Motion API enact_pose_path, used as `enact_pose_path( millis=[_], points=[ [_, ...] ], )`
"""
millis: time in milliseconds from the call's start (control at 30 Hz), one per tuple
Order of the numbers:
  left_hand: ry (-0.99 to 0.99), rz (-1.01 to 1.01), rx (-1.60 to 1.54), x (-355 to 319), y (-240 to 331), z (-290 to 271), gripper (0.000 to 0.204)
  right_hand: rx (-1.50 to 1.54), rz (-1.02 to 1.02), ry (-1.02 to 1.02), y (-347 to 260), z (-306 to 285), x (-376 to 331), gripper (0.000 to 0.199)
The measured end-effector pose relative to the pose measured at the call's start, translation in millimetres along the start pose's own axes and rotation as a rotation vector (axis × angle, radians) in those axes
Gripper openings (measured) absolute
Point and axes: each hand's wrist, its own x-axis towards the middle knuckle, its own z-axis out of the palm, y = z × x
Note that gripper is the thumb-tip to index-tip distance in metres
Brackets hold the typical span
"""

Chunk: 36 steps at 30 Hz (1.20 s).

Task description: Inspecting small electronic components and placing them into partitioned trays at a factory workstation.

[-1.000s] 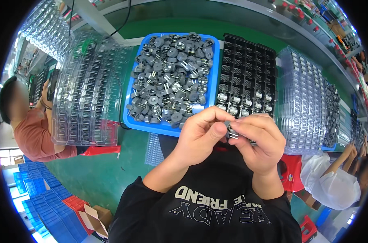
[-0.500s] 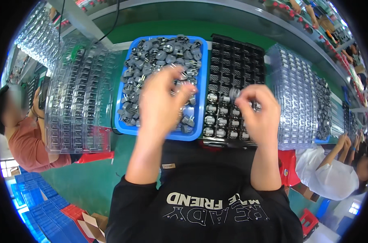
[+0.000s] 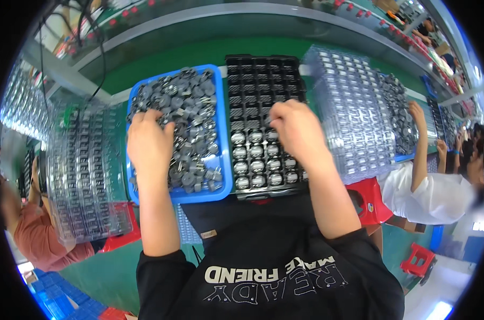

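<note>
My left hand lies palm down in the blue bin, fingers curled into the heap of small grey round parts. Whether it grips a part is hidden under the fingers. My right hand rests over the black compartment tray just right of the bin, fingertips pressed onto a cell in the middle rows. What sits under those fingertips is hidden. The tray's nearest rows hold silvery round parts; the far rows look bare.
Stacks of clear plastic trays stand at the left and at the right. A person in white reaches onto the bench at the right; another person in a reddish top sits at the left. Red stools stand below.
The hands were together at my chest working a small part, then separated. The left now digs in the blue bin and the right has come down onto the black tray.
</note>
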Motion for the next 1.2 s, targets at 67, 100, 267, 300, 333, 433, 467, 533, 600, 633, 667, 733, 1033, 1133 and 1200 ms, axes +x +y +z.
enact_pose_path(
  millis=[67, 100, 267, 300, 333, 433, 467, 533, 600, 633, 667, 733, 1033, 1133, 1200],
  points=[
    [0.031, 0.023, -0.034, 0.2, 1.8, -0.4, 0.032, -0.064, 0.012, -0.037, 1.2, 4.5, -1.4, 0.009],
    [0.051, 0.021, -0.074, 0.4, 1.3, -0.5, 0.031, -0.076, 0.008, -0.040, 0.3, 2.7, -2.1, 0.009],
    [0.041, -0.017, -0.237, -11.8, -2.6, -10.7, 0.033, 0.131, 0.068, -0.105, -4.4, -61.2, -13.7, 0.042],
    [0.084, 0.056, -0.310, -13.0, -2.3, -8.9, 0.035, 0.075, 0.078, -0.098, 8.4, -81.0, -11.6, 0.043],
    [0.127, 0.127, -0.378, -13.4, -1.9, -7.9, 0.037, 0.016, 0.108, -0.053, 25.4, -98.9, -7.8, 0.043],
    [0.194, 0.217, -0.275, -7.4, -6.0, -1.2, 0.038, -0.176, 0.368, 0.082, 105.5, -135.0, 23.6, 0.044],
    [0.200, 0.231, -0.287, -6.0, -2.6, 6.6, 0.038, -0.232, 0.438, 0.134, 141.3, -141.0, 29.2, 0.044],
    [0.194, 0.153, -0.364, -5.0, -2.8, 9.7, 0.038, -0.189, 0.568, 0.196, 201.7, -135.3, 35.6, 0.044],
    [0.154, 0.112, -0.383, -8.1, -3.3, -0.5, 0.039, -0.220, 0.565, 0.189, 222.0, -126.7, 38.0, 0.042],
    [0.100, 0.081, -0.411, -11.7, -1.8, -7.3, 0.041, -0.260, 0.580, 0.181, 229.8, -124.2, 39.6, 0.040],
    [0.082, 0.097, -0.469, -13.0, 4.9, -11.2, 0.040, -0.261, 0.611, 0.179, 237.6, -126.7, 38.4, 0.039],
    [0.057, 0.106, -0.567, -25.1, 7.6, -28.5, 0.034, -0.240, 0.569, 0.172, 247.9, -112.6, 48.4, 0.037],
    [-0.313, 0.082, -1.601, -57.7, 30.7, -15.5, 0.034, -0.105, 0.333, 0.060, 275.2, -129.6, 36.1, 0.017],
    [-0.319, 0.166, -1.641, -64.2, 33.6, -8.6, 0.040, -0.175, 0.350, 0.120, 255.5, -125.4, 39.9, 0.020],
    [-0.407, 0.216, -1.792, -67.5, 37.6, -2.4, 0.047, -0.116, 0.353, 0.185, 220.7, -124.3, 42.0, 0.019]
  ],
)
